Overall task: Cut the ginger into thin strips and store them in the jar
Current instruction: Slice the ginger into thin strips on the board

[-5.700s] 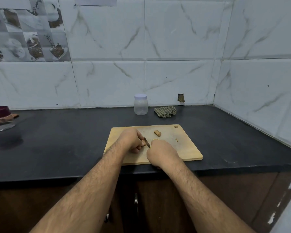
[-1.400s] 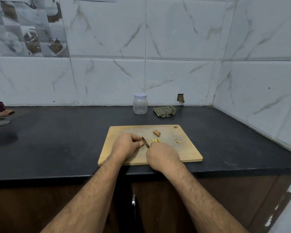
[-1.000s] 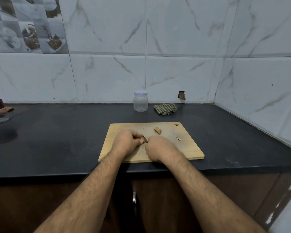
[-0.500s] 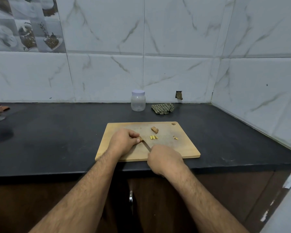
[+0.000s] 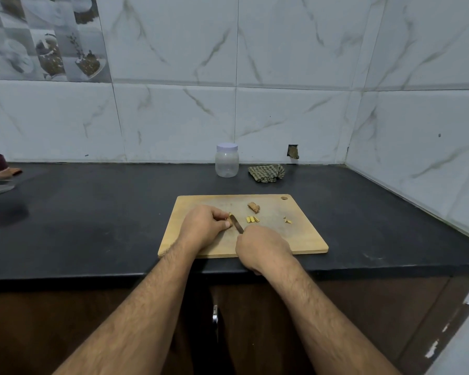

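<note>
Both our forearms reach over the cutting board (image 5: 303,239), left hand (image 5: 205,228) curled, pinching the ginger piece (image 5: 230,214), right hand (image 5: 263,249) gripping the knife (image 5: 236,224) against it.

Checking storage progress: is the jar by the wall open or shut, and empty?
Shut and apparently empty. The jar stands upright with its pale lid on, and nothing shows through its clear wall.

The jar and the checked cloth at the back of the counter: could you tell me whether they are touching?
Apart. The head view shows bare black counter between the jar and the checked cloth to its right.
</note>
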Demonstrator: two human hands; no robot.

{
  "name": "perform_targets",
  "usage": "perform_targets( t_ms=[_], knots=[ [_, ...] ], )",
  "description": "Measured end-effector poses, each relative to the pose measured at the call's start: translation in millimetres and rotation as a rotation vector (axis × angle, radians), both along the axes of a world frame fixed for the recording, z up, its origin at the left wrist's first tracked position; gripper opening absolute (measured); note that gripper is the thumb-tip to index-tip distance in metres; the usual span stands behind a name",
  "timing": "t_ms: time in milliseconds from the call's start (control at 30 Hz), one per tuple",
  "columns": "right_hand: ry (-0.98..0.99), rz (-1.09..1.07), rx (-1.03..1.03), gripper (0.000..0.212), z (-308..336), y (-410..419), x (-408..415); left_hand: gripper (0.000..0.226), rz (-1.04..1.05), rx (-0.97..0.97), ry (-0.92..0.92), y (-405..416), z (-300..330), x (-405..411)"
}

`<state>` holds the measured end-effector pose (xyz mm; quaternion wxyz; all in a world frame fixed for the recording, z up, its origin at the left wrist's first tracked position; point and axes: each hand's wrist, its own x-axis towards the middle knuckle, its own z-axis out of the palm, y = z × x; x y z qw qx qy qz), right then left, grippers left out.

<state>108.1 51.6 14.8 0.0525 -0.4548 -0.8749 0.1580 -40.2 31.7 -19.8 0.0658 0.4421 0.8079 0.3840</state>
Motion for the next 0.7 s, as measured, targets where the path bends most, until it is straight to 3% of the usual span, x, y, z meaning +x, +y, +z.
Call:
perform_targets(
  t_ms=[700],
  knots=[
    [-0.014, 0.032, -0.003, 0.030, -0.3, 6.8, -10.3, 0.020, 0.007, 0.000, 0.014, -1.0, 0.6, 2.5]
  ],
)
